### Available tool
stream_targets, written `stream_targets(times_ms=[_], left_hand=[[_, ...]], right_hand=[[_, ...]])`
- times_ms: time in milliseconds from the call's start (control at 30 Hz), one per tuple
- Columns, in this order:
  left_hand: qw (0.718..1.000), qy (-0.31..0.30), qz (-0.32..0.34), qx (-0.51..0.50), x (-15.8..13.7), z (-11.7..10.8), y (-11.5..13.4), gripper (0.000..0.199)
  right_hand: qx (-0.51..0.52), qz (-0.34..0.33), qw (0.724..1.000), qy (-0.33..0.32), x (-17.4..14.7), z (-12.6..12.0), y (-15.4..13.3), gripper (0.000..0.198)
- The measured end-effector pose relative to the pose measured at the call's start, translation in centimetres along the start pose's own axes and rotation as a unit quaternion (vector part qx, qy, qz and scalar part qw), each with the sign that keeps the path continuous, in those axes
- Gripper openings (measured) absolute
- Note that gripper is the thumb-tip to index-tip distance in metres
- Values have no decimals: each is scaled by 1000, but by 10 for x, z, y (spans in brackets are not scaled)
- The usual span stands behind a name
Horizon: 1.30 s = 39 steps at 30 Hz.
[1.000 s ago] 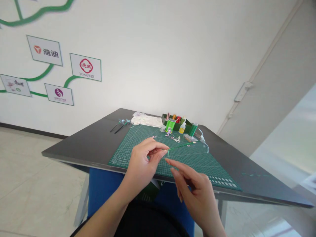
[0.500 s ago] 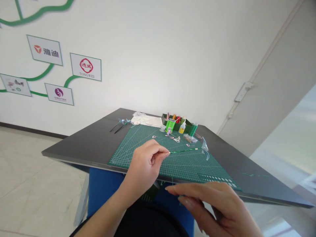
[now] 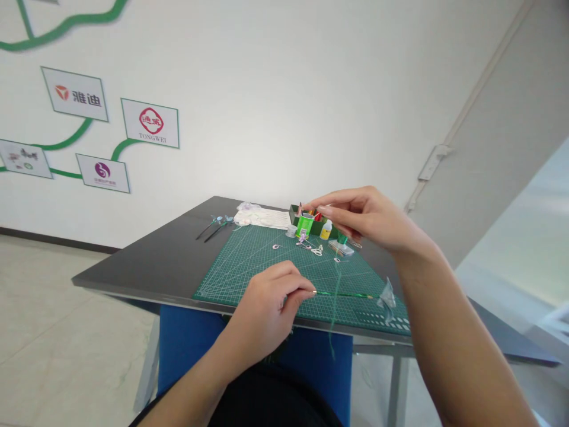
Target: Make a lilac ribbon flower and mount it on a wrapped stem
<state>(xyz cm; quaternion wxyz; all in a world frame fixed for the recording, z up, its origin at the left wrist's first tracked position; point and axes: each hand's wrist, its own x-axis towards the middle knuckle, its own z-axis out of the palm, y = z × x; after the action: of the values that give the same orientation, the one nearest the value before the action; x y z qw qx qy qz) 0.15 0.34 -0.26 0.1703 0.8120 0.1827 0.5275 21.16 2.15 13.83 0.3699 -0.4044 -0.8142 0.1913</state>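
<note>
My left hand [image 3: 273, 314] is closed in a pinch on the near end of a thin flower stem [image 3: 344, 294] wrapped in shiny green. The stem points right, over the cutting mat. At its far end sits a pale blue-grey, translucent flower [image 3: 386, 299] with drooping petals. My right hand [image 3: 362, 214] is raised above the stem, thumb and index fingertips close together. A fine green thread [image 3: 335, 279] runs beneath it, crosses the stem and dangles past the table edge. The fingers seem closed on this thread, though its upper end is hard to see.
A green cutting mat [image 3: 249, 261] covers part of the dark table [image 3: 164, 252]. Behind are a green can [image 3: 304, 225], a yellow-labelled bottle [image 3: 326, 230], scissors [image 3: 316, 251] and a dark green box [image 3: 293, 212]. Two dark-stemmed flowers [image 3: 217, 225] lie left, near a white cloth-like sheet [image 3: 271, 218].
My right hand has swung up from below the table edge to above the stem. My left hand has shifted slightly right and down, bringing the flower lower.
</note>
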Motion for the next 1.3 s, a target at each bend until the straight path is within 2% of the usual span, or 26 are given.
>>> stream_targets(times_ms=[167, 333, 500, 667, 800, 900, 967, 1100, 1167, 1200, 1233, 1300], left_hand=[[1000, 19, 10, -6, -1, -3, 3, 19], [998, 66, 13, -5, 1, -6, 4, 18], [992, 124, -28, -12, 1, -8, -1, 13], [986, 126, -63, -90, 4, -9, -5, 17], [973, 121, -104, -165, 7, -8, -12, 14], [964, 127, -127, -196, 8, -7, -19, 12], [958, 130, -139, -213, 8, -8, -23, 9], [951, 132, -154, -234, 9, -9, -27, 7], [950, 129, -160, -236, 9, -8, -28, 7], [950, 127, -162, -235, 9, -7, -28, 7], [951, 125, -164, -232, 9, -6, -27, 7], [954, 123, -162, -219, 9, -3, -26, 7]], right_hand=[[16, 76, 995, -59, 16, 1, 63, 36], [43, 152, 980, -123, -6, 20, 117, 45], [53, 185, 971, -144, -40, 38, 145, 54], [43, 219, 964, -145, -61, 41, 164, 53], [1, 267, 960, -87, -68, 26, 184, 55], [-57, 324, 944, -21, -74, 6, 199, 50], [-109, 373, 921, 20, -79, -9, 207, 43], [-235, 456, 853, 99, -90, -31, 207, 20], [-281, 456, 833, 140, -94, -31, 197, 19], [-294, 443, 832, 156, -95, -27, 189, 21], [-300, 424, 838, 168, -96, -21, 180, 23], [-287, 371, 866, 171, -98, 1, 156, 27]])
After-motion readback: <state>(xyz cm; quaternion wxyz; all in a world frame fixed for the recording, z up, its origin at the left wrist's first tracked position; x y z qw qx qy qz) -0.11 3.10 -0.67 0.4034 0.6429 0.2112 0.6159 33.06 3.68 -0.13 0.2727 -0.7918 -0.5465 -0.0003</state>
